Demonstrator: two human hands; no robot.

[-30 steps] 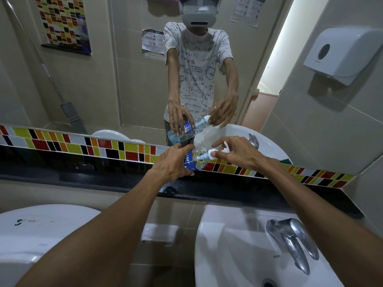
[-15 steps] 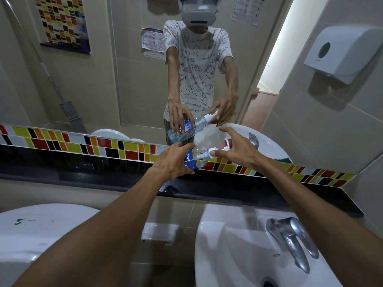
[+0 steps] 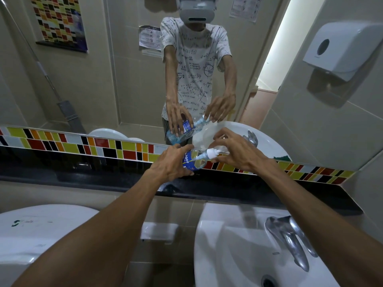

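A clear pump bottle [image 3: 194,161] with a blue label is held tilted over the black ledge [image 3: 238,189], its white pump head [image 3: 213,152] pointing right. My left hand [image 3: 173,162] grips the bottle's body from the left. My right hand [image 3: 234,151] has its curled fingers round the pump head, partly hiding it. The mirror [image 3: 116,79] above the ledge repeats both hands and shows blue liquid in the bottle's lower end.
A white basin [image 3: 228,251] with a chrome tap [image 3: 290,237] sits below right. A second white basin [image 3: 31,235] is at lower left. A white dispenser [image 3: 344,48] hangs on the right wall. A band of coloured tiles [image 3: 72,141] runs under the mirror.
My right hand's fingers, spread off the pump head half a second ago, have curled back round it. The bottle and my left hand have stayed in place.
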